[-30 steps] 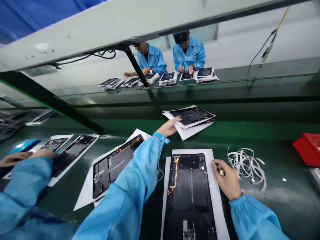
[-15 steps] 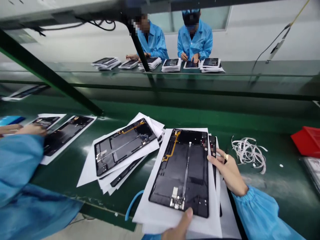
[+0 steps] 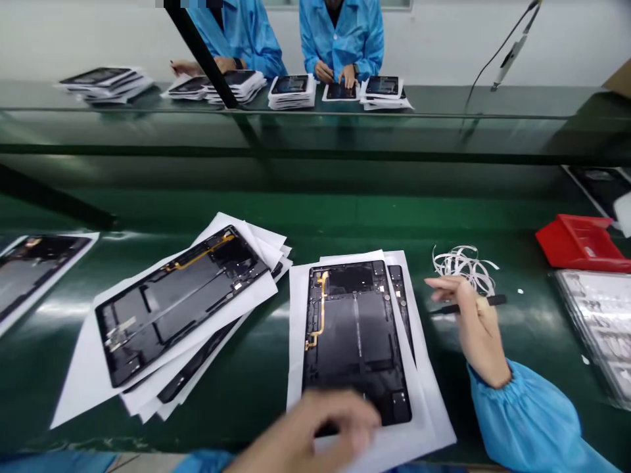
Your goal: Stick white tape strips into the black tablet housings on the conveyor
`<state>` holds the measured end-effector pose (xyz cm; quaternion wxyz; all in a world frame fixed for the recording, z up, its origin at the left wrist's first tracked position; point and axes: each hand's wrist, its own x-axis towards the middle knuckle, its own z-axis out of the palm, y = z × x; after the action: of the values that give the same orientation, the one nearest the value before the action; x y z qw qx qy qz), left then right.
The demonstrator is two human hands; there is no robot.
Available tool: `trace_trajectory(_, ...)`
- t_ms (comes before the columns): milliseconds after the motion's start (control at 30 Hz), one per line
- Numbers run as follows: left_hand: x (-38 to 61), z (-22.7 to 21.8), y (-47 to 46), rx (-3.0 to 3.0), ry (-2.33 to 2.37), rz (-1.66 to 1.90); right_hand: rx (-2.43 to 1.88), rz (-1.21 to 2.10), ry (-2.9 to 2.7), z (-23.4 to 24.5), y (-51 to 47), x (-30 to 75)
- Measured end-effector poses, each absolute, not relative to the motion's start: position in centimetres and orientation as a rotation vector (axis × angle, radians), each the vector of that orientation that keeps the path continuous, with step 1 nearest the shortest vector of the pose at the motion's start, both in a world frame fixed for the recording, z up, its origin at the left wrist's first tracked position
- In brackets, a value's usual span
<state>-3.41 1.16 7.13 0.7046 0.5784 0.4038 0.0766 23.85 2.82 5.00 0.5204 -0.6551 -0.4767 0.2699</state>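
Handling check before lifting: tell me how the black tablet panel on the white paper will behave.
The black tablet panel looks thin but probably stiff, since its edges lie straight. It may slide easily on the white paper, which looks smooth. The gold ribbon on it looks delicate and could snag.

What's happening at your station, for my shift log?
Right hand holding pen. Left hand blurred over black panel on white paper. Cable strips just beyond right hand.
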Motion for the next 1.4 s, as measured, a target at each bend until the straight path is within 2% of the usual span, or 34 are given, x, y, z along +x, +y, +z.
trace_trajectory(133,0.4,5.7,8.6,1.971,1.126,0.563,-1.417,0.897,-1.126,3.6,4.1,22.3)
trace_trajectory(233,2.6,3.8,11.7,2.12,1.091,0.649,-1.395,0.984,-1.198,2.3,4.7,21.6)
trace_trajectory(833,2.4,2.2,11.3,2.113,1.152,0.584,-1.296,0.707,-1.34,1.0,4.6,21.2)
trace_trajectory(1400,3.0,2.9,11.8,2.011,1.136,0.558,-1.311,0.832,-1.353,1.5,6.0,21.3)
